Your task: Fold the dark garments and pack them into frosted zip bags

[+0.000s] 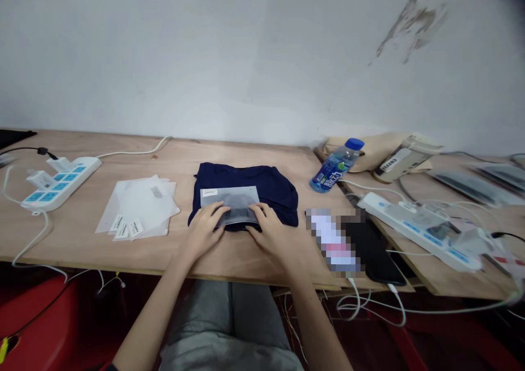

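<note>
A folded navy-blue garment (279,193) lies on the wooden table in front of me. On top of it rests a translucent plastic bag (229,196) with a small white label at its upper left corner. My left hand (207,223) grips the near left part of the bag, fingers on top and thumb at the near edge. At the near right part, my right hand (268,226) holds the bag in the same way. Left of the garment, several similar translucent bags (141,204) with white labels are spread in an overlapping pile.
White power strips stand at the left (65,182) and right (422,231), with cables trailing over the edge. A blue-capped bottle (336,166), a coffee cup (404,157) and a dark phone (377,253) beside a pixelated area are on the right. A red chair (41,327) is below left.
</note>
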`<action>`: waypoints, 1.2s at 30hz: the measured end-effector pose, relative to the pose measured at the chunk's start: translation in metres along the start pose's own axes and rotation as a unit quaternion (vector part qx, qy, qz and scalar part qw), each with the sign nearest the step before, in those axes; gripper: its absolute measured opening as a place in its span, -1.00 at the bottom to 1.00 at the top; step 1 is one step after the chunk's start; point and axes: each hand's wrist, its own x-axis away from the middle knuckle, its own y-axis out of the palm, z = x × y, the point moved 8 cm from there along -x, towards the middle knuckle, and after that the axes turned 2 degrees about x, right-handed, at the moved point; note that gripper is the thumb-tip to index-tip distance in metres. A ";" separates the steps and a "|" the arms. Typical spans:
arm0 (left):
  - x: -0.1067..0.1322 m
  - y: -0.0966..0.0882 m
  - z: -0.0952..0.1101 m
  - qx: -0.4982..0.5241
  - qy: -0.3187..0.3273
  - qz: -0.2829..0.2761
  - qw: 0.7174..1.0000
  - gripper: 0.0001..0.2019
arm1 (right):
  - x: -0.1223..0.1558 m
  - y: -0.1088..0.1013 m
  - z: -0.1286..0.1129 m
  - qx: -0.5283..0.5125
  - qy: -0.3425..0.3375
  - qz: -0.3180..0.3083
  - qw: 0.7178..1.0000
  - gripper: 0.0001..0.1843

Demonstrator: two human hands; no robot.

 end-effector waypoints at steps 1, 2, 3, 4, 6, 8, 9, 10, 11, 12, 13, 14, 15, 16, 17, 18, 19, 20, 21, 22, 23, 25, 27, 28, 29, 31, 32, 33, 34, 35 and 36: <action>-0.001 0.002 -0.001 -0.004 -0.006 0.006 1.000 -0.50 | -0.002 0.001 -0.001 0.005 0.001 0.002 1.000 -0.54; -0.003 0.003 -0.002 -0.011 -0.010 0.013 1.000 -0.52 | -0.004 0.002 -0.001 0.014 0.005 0.004 1.000 -0.59; -0.005 0.005 -0.002 -0.020 -0.013 0.019 1.000 -0.54 | -0.006 0.003 -0.002 0.023 0.011 0.008 1.000 -0.63; -0.008 0.006 -0.001 -0.031 -0.016 0.024 0.999 -0.57 | -0.008 0.003 -0.003 0.032 0.018 0.013 0.999 -0.65; -0.014 0.008 0.000 -0.053 -0.031 0.033 0.998 -0.62 | -0.012 0.004 -0.006 0.045 0.028 0.020 0.998 -0.68; -0.020 0.009 0.001 -0.070 -0.048 0.043 0.995 -0.64 | -0.017 0.008 -0.008 0.058 0.035 0.025 0.997 -0.70; -0.024 0.009 0.002 -0.075 -0.055 0.048 0.995 -0.64 | -0.019 0.010 -0.009 0.067 0.038 0.025 0.997 -0.71; -0.027 0.009 0.003 -0.079 -0.059 0.052 0.994 -0.63 | -0.022 0.012 -0.009 0.078 0.043 0.026 0.996 -0.72; -0.029 0.009 0.003 -0.080 -0.060 0.053 0.994 -0.63 | -0.025 0.014 -0.009 0.088 0.048 0.026 0.995 -0.73; -0.031 0.009 0.003 -0.081 -0.061 0.052 0.993 -0.63 | -0.028 0.015 -0.008 0.095 0.056 0.026 0.994 -0.73; -0.033 0.008 0.003 -0.080 -0.060 0.049 0.994 -0.63 | -0.030 0.017 -0.007 0.099 0.064 0.024 0.993 -0.73; -0.033 0.007 0.003 -0.076 -0.059 0.045 0.994 -0.63 | -0.032 0.019 -0.006 0.101 0.073 0.020 0.992 -0.72; -0.032 0.006 0.004 -0.067 -0.053 0.039 0.996 -0.63 | -0.034 0.020 -0.004 0.100 0.086 0.015 0.991 -0.71; -0.030 0.004 0.004 -0.054 -0.043 0.034 0.997 -0.65 | -0.035 0.021 -0.002 0.098 0.100 0.010 0.990 -0.69; -0.028 0.002 0.005 -0.039 -0.031 0.031 0.998 -0.66 | -0.036 0.022 0.000 0.095 0.116 0.005 0.989 -0.67; -0.025 0.000 0.006 -0.024 -0.019 0.030 0.999 -0.64 | -0.037 0.023 0.002 0.092 0.133 0.002 0.987 -0.66; -0.022 -0.002 0.006 -0.013 -0.009 0.030 0.999 -0.59 | -0.037 0.023 0.004 0.088 0.148 0.001 0.985 -0.65; -0.019 -0.003 0.006 -0.008 -0.004 0.031 0.999 -0.55 | -0.037 0.024 0.006 0.084 0.163 0.001 0.983 -0.65; -0.018 -0.004 0.004 -0.007 -0.004 0.031 0.999 -0.53 | -0.037 0.023 0.007 0.080 0.172 0.003 0.982 -0.66; -0.017 -0.004 0.002 -0.011 -0.010 0.033 0.999 -0.54 | -0.036 0.022 0.008 0.075 0.174 0.007 0.982 -0.68; -0.017 -0.003 -0.001 -0.016 -0.019 0.036 0.999 -0.56 | -0.035 0.021 0.007 0.068 0.167 0.013 0.983 -0.70; -0.020 -0.001 -0.007 -0.028 -0.044 0.050 0.997 -0.61 | -0.032 0.016 0.003 0.046 0.125 0.025 0.991 -0.77; -0.024 0.002 -0.012 -0.036 -0.070 0.060 0.995 -0.65 | -0.027 0.010 -0.003 0.020 0.066 0.031 0.997 -0.81; -0.026 0.004 -0.013 -0.038 -0.079 0.058 0.994 -0.68 | -0.024 0.008 -0.006 0.011 0.044 0.030 0.999 -0.81; -0.027 0.007 -0.013 -0.039 -0.086 0.051 0.994 -0.69 | -0.022 0.006 -0.007 0.008 0.032 0.027 0.999 -0.82; -0.030 0.013 -0.011 -0.044 -0.089 0.031 0.995 -0.72 | -0.019 0.005 -0.007 0.021 0.034 0.015 0.999 -0.85; -0.030 0.015 -0.010 -0.048 -0.090 0.025 0.995 -0.73 | -0.019 0.008 -0.007 0.034 0.045 0.007 0.998 -0.86; -0.030 0.016 -0.009 -0.052 -0.091 0.024 0.994 -0.73 | -0.020 0.011 -0.006 0.049 0.061 0.000 0.997 -0.84; -0.029 0.016 -0.009 -0.055 -0.094 0.026 0.994 -0.74 | -0.022 0.015 -0.005 0.065 0.081 -0.004 0.995 -0.82; -0.029 0.015 -0.009 -0.057 -0.098 0.029 0.993 -0.74 | -0.023 0.018 -0.003 0.080 0.105 -0.005 0.991 -0.80; -0.027 0.013 -0.009 -0.057 -0.101 0.034 0.993 -0.75 | -0.024 0.022 -0.002 0.092 0.130 -0.003 0.987 -0.77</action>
